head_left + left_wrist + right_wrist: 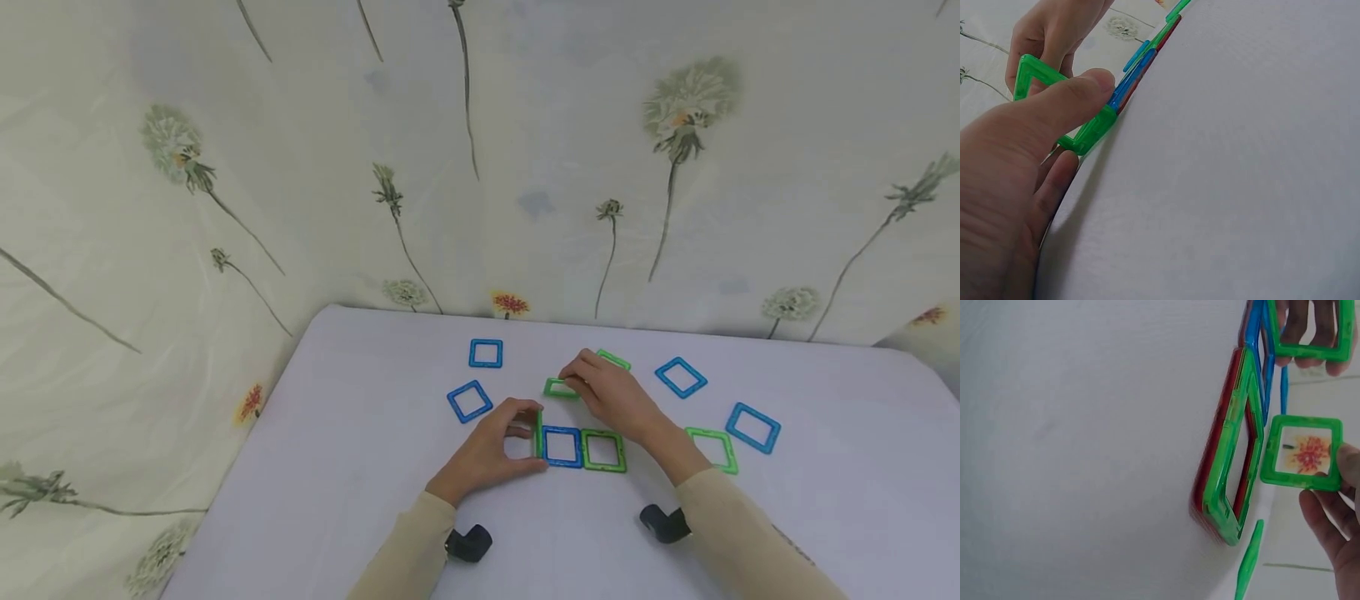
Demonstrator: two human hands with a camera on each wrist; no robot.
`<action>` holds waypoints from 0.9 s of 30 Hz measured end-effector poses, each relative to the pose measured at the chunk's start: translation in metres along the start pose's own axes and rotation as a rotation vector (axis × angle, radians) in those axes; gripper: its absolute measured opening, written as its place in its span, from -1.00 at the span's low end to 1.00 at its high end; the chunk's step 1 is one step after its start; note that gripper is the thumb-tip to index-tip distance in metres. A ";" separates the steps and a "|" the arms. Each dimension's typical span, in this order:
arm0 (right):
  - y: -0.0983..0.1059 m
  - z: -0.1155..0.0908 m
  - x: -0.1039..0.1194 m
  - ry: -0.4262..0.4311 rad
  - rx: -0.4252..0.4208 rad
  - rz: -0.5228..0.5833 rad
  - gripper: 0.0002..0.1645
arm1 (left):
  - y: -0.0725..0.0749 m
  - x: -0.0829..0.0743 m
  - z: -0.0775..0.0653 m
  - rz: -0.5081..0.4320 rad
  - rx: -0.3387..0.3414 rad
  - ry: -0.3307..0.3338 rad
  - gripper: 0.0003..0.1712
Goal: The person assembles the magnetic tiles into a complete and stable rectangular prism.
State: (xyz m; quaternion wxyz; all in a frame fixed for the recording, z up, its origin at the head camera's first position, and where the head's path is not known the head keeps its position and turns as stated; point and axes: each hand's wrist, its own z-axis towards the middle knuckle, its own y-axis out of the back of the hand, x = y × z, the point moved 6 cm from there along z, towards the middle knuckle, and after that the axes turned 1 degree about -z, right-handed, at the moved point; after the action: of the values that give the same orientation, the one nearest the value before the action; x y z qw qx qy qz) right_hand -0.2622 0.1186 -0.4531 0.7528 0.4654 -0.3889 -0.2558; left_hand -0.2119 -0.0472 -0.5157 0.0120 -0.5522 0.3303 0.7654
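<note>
Green upright frame (538, 435) pinched in your left hand (491, 446); right hand (611, 393) pinches second green frame (553, 387) nearer table's (360, 400) far edge.

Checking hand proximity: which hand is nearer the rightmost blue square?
Right. The right hand is left of the rightmost blue square; the left hand is farther left.

Near the middle of the white tabletop (337, 467), in one row from left to right: an upright green square plastic frame (538, 435) in the left hand (487, 450), a flat blue square plastic frame (562, 465) against it, a flat green square plastic frame (603, 468) touching that. Behind the row, in the right hand (615, 398), a held green square plastic frame (549, 387); farther back, a partly hidden green frame (615, 359). Left rear, a second blue frame (477, 412), with a third blue frame (486, 365) behind it. Right, a fourth blue frame (667, 365) behind a fifth blue frame (748, 441).
</note>
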 end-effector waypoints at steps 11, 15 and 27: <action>0.001 -0.006 0.002 0.027 -0.025 0.002 -0.86 | 0.000 -0.001 0.001 0.009 0.003 0.002 -0.14; 0.002 -0.008 0.002 0.027 -0.016 0.013 -0.85 | 0.000 -0.002 0.001 0.010 0.002 -0.007 -0.13; 0.002 -0.015 0.007 0.031 0.001 0.020 -0.83 | 0.000 -0.002 0.001 0.007 0.002 0.022 -0.14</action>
State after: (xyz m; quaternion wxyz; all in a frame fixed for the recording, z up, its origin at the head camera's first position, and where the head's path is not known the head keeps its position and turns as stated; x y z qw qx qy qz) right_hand -0.2457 0.1214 -0.4531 0.7608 0.4660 -0.3820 -0.2409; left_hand -0.2122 -0.0456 -0.5137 0.0063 -0.5594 0.3332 0.7589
